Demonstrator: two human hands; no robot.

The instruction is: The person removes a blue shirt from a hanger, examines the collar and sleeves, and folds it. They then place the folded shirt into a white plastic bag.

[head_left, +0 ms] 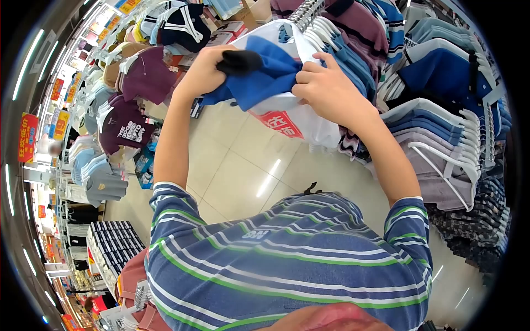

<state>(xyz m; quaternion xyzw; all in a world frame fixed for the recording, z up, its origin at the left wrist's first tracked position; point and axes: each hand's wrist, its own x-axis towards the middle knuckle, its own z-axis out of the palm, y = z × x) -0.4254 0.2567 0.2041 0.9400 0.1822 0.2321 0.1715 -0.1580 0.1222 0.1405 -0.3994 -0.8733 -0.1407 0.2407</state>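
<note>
Both hands are raised in front of a clothes rack [441,127], a little apart from each other, each closed on the same blue shirt [265,77]; the left hand [201,71] grips it at its black collar [238,62], the right hand [326,88] pinches the cloth at the other edge; the shirt lies bunched between them, on top of a white plastic bag [309,124] with a red label [279,122]; white hangers [306,14] crowd just above; maroon T-shirts [124,124] hang well to the left, over the tiled floor [237,171].
</note>
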